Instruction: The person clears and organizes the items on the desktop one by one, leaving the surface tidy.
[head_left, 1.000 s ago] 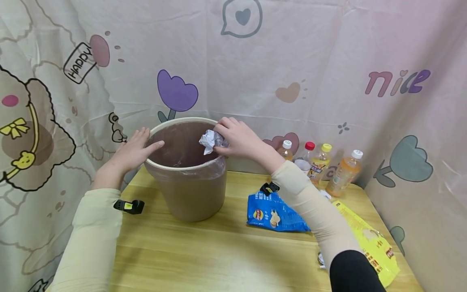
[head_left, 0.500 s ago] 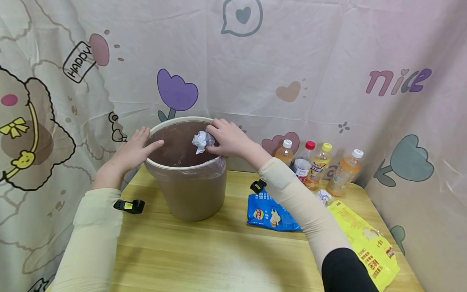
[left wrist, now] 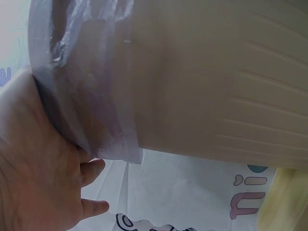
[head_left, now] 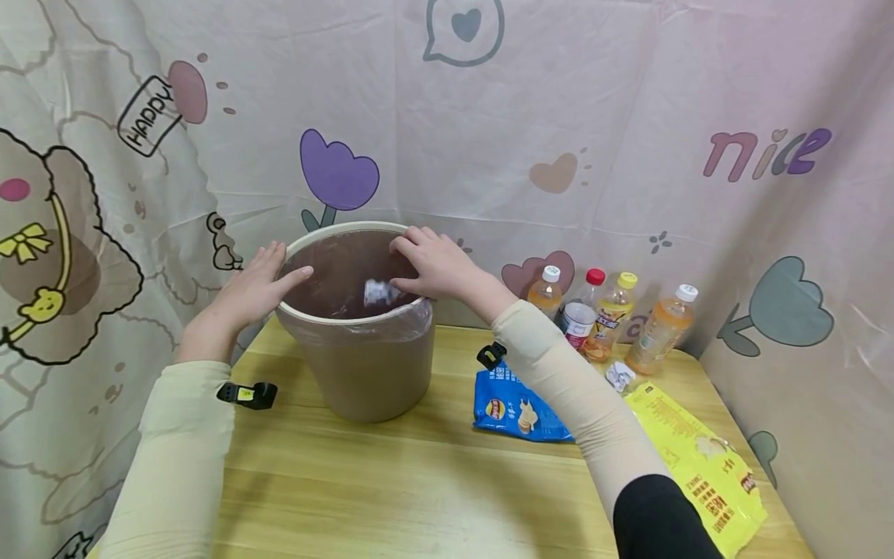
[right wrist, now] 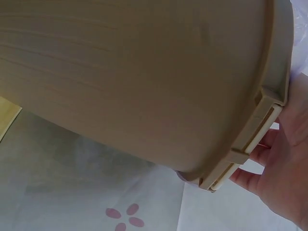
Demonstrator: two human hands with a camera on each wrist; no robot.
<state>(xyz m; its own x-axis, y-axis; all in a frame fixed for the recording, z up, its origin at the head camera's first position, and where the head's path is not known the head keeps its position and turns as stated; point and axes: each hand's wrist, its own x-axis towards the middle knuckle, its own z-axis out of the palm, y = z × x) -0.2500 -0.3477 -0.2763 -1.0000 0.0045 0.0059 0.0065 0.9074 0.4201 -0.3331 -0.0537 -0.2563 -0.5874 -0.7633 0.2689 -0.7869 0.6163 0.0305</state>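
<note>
A brown trash can (head_left: 370,380) with a cream rim and a clear plastic liner stands upright on the table. My left hand (head_left: 244,299) rests at its left rim, thumb over the opening; in the left wrist view this hand (left wrist: 43,163) lies along the lined edge. My right hand (head_left: 440,268) is over the right rim, fingertips above the opening, nothing between them. Just below those fingertips, a blurred crumpled paper ball (head_left: 379,293) is inside the can. The right wrist view shows the right hand (right wrist: 284,163) beside the rim's latch (right wrist: 240,149).
To the right lie a blue chip bag (head_left: 517,407), a yellow chip bag (head_left: 698,458) and another crumpled paper ball (head_left: 620,376). Several bottles, one an orange-tinted bottle (head_left: 660,330) with a white cap, stand at the back right of the wooden table (head_left: 391,497). A printed curtain hangs behind.
My right hand moved left over the trash can and let go of the paper ball, which has dropped lower inside. The left hand has stayed at the rim.
</note>
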